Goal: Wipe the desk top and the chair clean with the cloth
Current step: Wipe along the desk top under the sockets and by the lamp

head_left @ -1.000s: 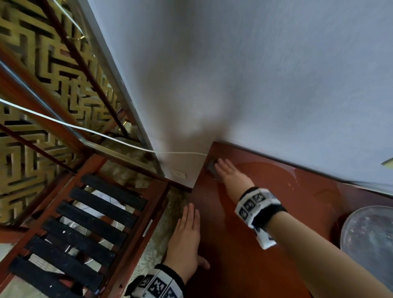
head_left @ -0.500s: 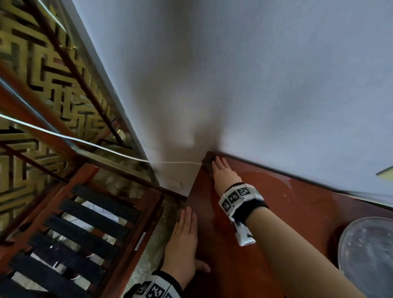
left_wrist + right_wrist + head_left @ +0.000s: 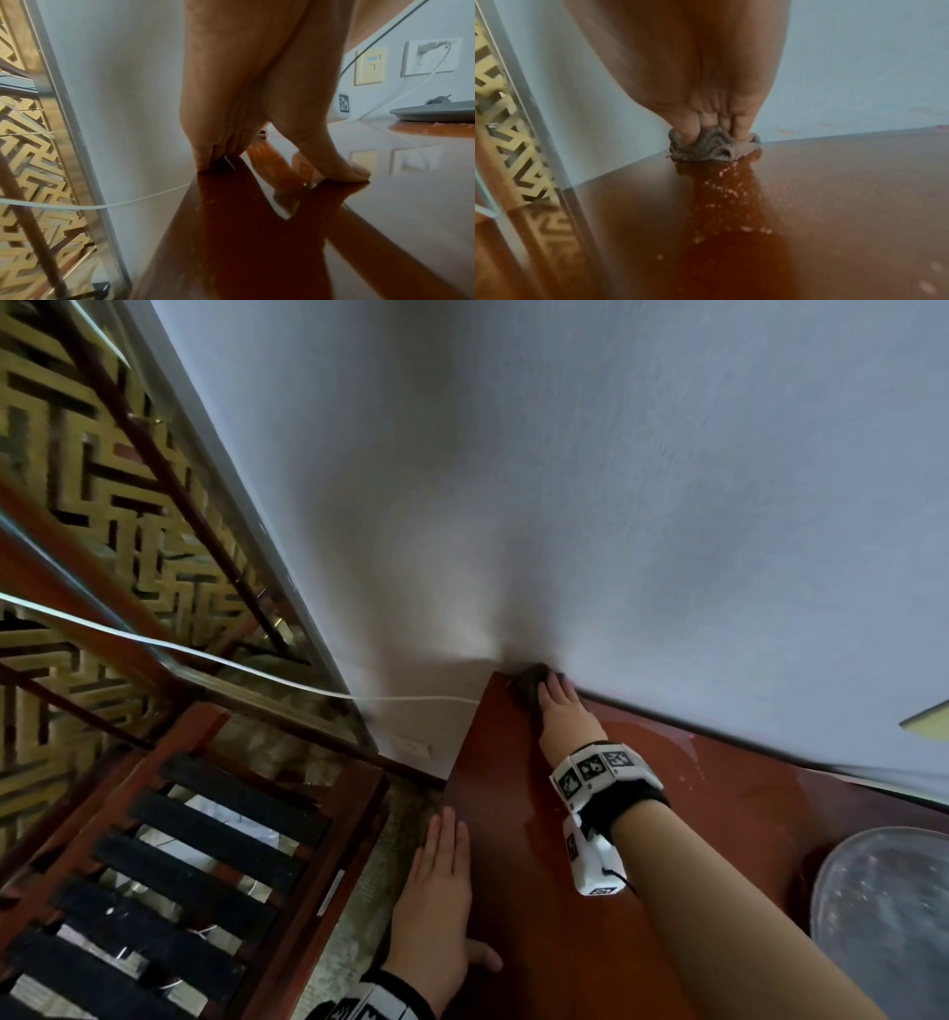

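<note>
On the glossy red-brown desk top (image 3: 539, 891), my right hand (image 3: 562, 711) lies flat with straight fingers on a small bunched grey cloth (image 3: 529, 683). It presses the cloth into the far left corner, against the wall. In the right wrist view the fingertips (image 3: 740, 130) dig into the cloth (image 3: 706, 148), and a wet streak with droplets trails behind it. My left hand (image 3: 441, 875) rests flat on the desk's left edge and holds nothing; its thumb (image 3: 342, 168) lies on the top. A wooden frame with black slats (image 3: 205, 839), perhaps the chair, stands left of the desk.
The pale wall (image 3: 616, 505) bounds the desk at the back. A clear round dish (image 3: 883, 927) sits at the right edge. A white cable (image 3: 257, 667) runs from the corner across a gold lattice screen (image 3: 77, 454). Wall sockets (image 3: 432, 56) lie further right.
My right hand has slid the cloth away from me, up the desk's left side into the corner by the wall. The left hand has stayed on the edge.
</note>
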### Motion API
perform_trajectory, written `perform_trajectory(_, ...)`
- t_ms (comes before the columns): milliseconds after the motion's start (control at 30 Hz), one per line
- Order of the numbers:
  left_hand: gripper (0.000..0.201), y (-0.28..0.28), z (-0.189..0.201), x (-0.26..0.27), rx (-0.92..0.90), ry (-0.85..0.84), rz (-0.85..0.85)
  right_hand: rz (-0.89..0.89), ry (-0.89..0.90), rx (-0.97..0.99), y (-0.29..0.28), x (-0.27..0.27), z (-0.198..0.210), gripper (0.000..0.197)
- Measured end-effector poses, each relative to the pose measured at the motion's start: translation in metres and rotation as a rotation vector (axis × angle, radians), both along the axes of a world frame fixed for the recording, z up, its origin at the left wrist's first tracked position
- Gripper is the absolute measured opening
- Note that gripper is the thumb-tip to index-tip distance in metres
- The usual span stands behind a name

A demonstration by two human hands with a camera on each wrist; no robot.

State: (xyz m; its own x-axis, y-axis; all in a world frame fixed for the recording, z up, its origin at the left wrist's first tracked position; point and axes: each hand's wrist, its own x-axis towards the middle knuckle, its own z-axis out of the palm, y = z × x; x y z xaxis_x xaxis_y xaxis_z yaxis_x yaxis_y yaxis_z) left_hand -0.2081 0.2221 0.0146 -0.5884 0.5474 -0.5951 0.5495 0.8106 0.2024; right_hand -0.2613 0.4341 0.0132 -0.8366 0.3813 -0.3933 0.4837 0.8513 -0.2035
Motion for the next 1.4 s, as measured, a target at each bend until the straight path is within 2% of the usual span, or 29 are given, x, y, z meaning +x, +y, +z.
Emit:
perform_trajectory(100, 0.131, 0.001, -0.001, -0.001, -0.004, -0.014, 0.009, 0.123, 0.008, 0.008, -0.017, 0.023, -0.005, 0.059)
perform_trajectory(167, 0.132, 0.003, -0.001, -0.002, -0.001, -0.020, 0.018, 0.219, 0.039, 0.013, -0.014, 0.039, -0.010, 0.063)
perform_trajectory(200, 0.132, 0.003, 0.000, -0.001, 0.004, -0.028, 0.022, 0.200, 0.049, 0.001, -0.003, 0.043, -0.012, 0.066)
perform_trajectory(300, 0.132, 0.002, 0.003, 0.000, 0.009, -0.043, 0.029, -0.030, 0.033, 0.000, 0.034, 0.040, -0.016, 0.064)
perform_trajectory(367, 0.132, 0.002, 0.004, 0.000, -0.001, -0.045, 0.031, -0.071, 0.009, 0.026, 0.035, 0.037, -0.015, 0.061)
perform_trajectory(433, 0.131, 0.002, 0.005, 0.000, -0.012, -0.047, 0.026, 0.010, -0.009, 0.035, 0.014, 0.046, -0.013, 0.057)
perform_trajectory(533, 0.131, 0.005, 0.005, -0.001, -0.020, -0.041, 0.034, 0.297, 0.056, -0.003, -0.026, 0.081, -0.014, 0.057)
perform_trajectory(567, 0.131, 0.005, 0.005, -0.001, -0.017, -0.044, 0.034, 0.337, 0.061, -0.004, -0.026, 0.088, -0.014, 0.059)
perform_trajectory(600, 0.131, 0.004, 0.006, -0.001, -0.012, -0.051, 0.034, 0.316, 0.061, 0.000, -0.017, 0.090, -0.015, 0.062)
perform_trajectory(700, 0.131, 0.003, 0.009, 0.001, 0.009, -0.056, 0.041, -0.029, 0.032, 0.062, 0.030, 0.081, -0.017, 0.061)
perform_trajectory(767, 0.130, 0.003, 0.011, 0.001, 0.018, -0.053, 0.048, -0.174, -0.024, 0.138, 0.052, 0.075, -0.013, 0.058)
perform_trajectory(867, 0.132, 0.003, 0.009, 0.001, 0.010, -0.054, 0.049, -0.144, -0.068, 0.129, 0.032, 0.073, -0.008, 0.058)
perform_trajectory(967, 0.132, 0.004, 0.008, 0.001, 0.005, -0.050, 0.053, 0.134, -0.037, 0.054, -0.015, 0.089, -0.013, 0.057)
perform_trajectory(1033, 0.132, 0.003, 0.009, 0.001, 0.014, -0.052, 0.056, 0.208, -0.018, 0.048, -0.009, 0.096, -0.020, 0.056)
perform_trajectory(1067, 0.132, 0.003, 0.009, 0.001, 0.020, -0.057, 0.056, 0.149, -0.018, 0.063, 0.007, 0.094, -0.020, 0.055)
perform_trajectory(1167, 0.132, 0.003, 0.010, 0.002, 0.028, -0.050, 0.055, -0.207, -0.040, 0.104, 0.062, 0.099, -0.015, 0.054)
perform_trajectory(1233, 0.132, 0.002, 0.009, 0.001, 0.033, -0.047, 0.058, -0.335, -0.058, 0.105, 0.078, 0.102, -0.014, 0.055)
perform_trajectory(1333, 0.133, 0.002, 0.007, 0.002, 0.034, -0.053, 0.060, -0.417, -0.095, 0.146, 0.066, 0.097, -0.005, 0.055)
perform_trajectory(1400, 0.133, 0.002, 0.007, 0.002, 0.030, -0.053, 0.049, -0.325, -0.171, 0.195, 0.040, 0.091, 0.005, 0.054)
